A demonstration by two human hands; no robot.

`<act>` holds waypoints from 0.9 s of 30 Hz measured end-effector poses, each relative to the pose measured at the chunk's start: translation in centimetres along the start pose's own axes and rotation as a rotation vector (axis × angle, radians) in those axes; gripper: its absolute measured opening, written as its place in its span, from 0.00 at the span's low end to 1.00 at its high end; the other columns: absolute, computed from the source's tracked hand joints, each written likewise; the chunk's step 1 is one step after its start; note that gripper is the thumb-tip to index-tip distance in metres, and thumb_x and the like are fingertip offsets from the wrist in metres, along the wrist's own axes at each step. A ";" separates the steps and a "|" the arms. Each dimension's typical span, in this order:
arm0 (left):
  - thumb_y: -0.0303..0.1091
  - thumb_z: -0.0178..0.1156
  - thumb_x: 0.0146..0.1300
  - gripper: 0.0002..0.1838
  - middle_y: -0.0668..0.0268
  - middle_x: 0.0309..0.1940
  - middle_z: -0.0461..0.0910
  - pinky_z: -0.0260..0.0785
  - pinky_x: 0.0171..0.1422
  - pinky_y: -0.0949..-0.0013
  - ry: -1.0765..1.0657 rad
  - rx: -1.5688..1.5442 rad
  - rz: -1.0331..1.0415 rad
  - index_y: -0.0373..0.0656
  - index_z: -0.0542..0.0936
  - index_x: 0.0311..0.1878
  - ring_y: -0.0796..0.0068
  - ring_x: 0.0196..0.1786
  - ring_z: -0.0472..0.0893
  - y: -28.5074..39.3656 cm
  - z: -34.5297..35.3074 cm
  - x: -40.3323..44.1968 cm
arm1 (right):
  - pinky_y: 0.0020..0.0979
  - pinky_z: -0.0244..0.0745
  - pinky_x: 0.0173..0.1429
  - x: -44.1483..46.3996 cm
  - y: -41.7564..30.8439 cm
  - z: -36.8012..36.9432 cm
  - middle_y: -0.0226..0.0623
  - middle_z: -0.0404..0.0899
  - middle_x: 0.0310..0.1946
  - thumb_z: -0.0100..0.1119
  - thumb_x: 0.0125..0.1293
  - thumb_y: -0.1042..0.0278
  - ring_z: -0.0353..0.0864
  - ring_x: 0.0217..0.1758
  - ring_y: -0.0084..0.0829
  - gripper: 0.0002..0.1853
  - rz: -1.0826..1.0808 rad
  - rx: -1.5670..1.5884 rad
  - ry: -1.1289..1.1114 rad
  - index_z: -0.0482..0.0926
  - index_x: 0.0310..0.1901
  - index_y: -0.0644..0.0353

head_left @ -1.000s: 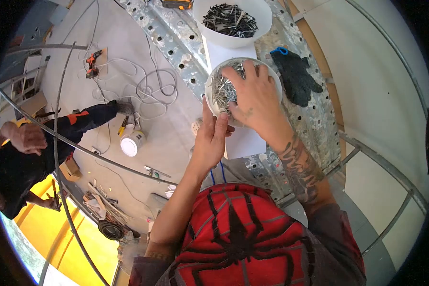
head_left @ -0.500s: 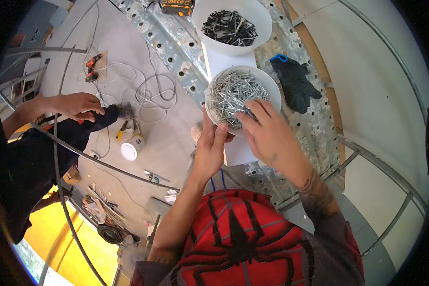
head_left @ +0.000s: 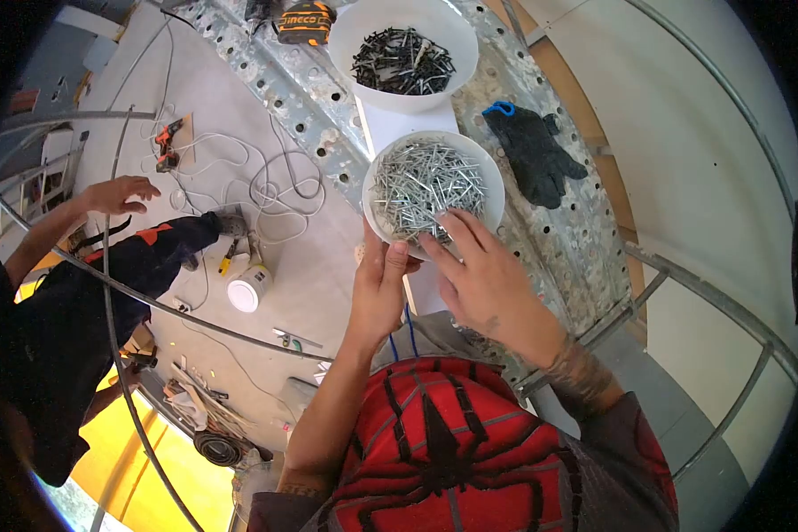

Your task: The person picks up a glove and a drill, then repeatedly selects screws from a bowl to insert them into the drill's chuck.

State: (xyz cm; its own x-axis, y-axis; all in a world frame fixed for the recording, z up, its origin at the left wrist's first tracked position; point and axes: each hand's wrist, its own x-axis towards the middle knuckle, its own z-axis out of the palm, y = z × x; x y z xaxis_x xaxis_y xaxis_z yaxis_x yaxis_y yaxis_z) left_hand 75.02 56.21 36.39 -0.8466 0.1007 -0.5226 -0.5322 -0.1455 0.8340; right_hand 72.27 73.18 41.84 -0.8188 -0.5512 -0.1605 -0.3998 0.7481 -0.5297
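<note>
A white bowl [head_left: 496, 182] full of thin silver fasteners [head_left: 427, 184], nail-like in shape, sits in front of me. My left hand [head_left: 381, 288] grips its near left rim, thumb on the outside and fingers partly hidden beneath. Over the near right rim, my right hand [head_left: 492, 279] has its fingers apart, with the fingertips touching the fasteners. Nothing shows clearly between those fingers. A larger white bowl [head_left: 346, 75] with dark screws [head_left: 403, 62] stands just beyond, on a white board [head_left: 408, 129].
A perforated metal platform [head_left: 585, 244] carries a dark glove [head_left: 534, 155] and an orange-black INGECO-style tool or battery [head_left: 306, 24]. Metal rails [head_left: 700, 293] curve around. Below left are a co-worker [head_left: 71, 301], a drill [head_left: 167, 146], cables [head_left: 284, 177] and a white bucket [head_left: 246, 291].
Both bowls and the platform appear shifted slightly left and down in view. My right fingers stay at the fasteners and my left hand keeps its grip. The co-worker's hand has moved left.
</note>
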 end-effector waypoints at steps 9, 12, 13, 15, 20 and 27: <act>0.46 0.43 0.77 0.29 0.58 0.59 0.73 0.75 0.57 0.64 -0.025 0.008 -0.020 0.43 0.55 0.74 0.67 0.54 0.78 0.4 -0.3 0.1 | 0.43 0.71 0.63 4.9 4.0 -3.6 0.46 0.69 0.59 0.61 0.49 0.79 0.66 0.66 0.47 0.31 -0.174 -0.118 -0.130 0.75 0.59 0.52; 0.46 0.43 0.77 0.29 0.57 0.59 0.73 0.75 0.57 0.64 -0.036 0.025 -0.027 0.42 0.55 0.74 0.67 0.54 0.78 0.0 -0.6 0.2 | 0.44 0.72 0.62 7.0 4.4 -2.4 0.45 0.68 0.59 0.68 0.44 0.74 0.68 0.63 0.49 0.34 -0.241 -0.223 -0.199 0.75 0.58 0.52; 0.47 0.44 0.76 0.30 0.56 0.58 0.73 0.75 0.56 0.64 -0.039 0.042 -0.011 0.42 0.55 0.74 0.67 0.53 0.78 -0.1 -0.6 0.3 | 0.44 0.72 0.62 7.6 4.5 -2.2 0.45 0.68 0.59 0.71 0.41 0.70 0.69 0.61 0.50 0.35 -0.263 -0.270 -0.221 0.75 0.57 0.52; 0.47 0.44 0.76 0.30 0.56 0.58 0.73 0.75 0.56 0.64 -0.036 0.032 -0.025 0.42 0.54 0.74 0.67 0.52 0.79 0.1 -0.6 0.2 | 0.44 0.72 0.61 8.3 4.4 -2.5 0.45 0.67 0.58 0.72 0.39 0.67 0.70 0.60 0.50 0.34 -0.275 -0.262 -0.261 0.75 0.55 0.52; 0.47 0.45 0.76 0.31 0.56 0.57 0.74 0.75 0.56 0.65 -0.038 0.013 -0.026 0.42 0.53 0.75 0.67 0.50 0.80 0.2 -0.5 0.0 | 0.43 0.74 0.58 9.2 5.4 -2.3 0.45 0.69 0.56 0.73 0.38 0.62 0.71 0.58 0.50 0.31 -0.302 -0.247 -0.284 0.76 0.49 0.54; 0.46 0.45 0.76 0.29 0.58 0.54 0.77 0.76 0.54 0.66 -0.018 0.047 -0.014 0.42 0.57 0.73 0.68 0.49 0.81 -0.3 -0.7 0.1 | 0.42 0.75 0.56 10.7 6.5 -2.2 0.42 0.71 0.55 0.69 0.43 0.68 0.73 0.58 0.49 0.26 -0.184 0.037 -0.334 0.77 0.49 0.54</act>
State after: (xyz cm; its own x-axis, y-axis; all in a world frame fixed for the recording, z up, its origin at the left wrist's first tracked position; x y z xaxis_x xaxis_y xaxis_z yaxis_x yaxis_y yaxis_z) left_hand 75.12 55.53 36.00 -0.8384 0.1201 -0.5316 -0.5429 -0.0979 0.8341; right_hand 59.97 72.92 38.51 -0.5524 -0.7700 -0.3194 -0.5078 0.6146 -0.6036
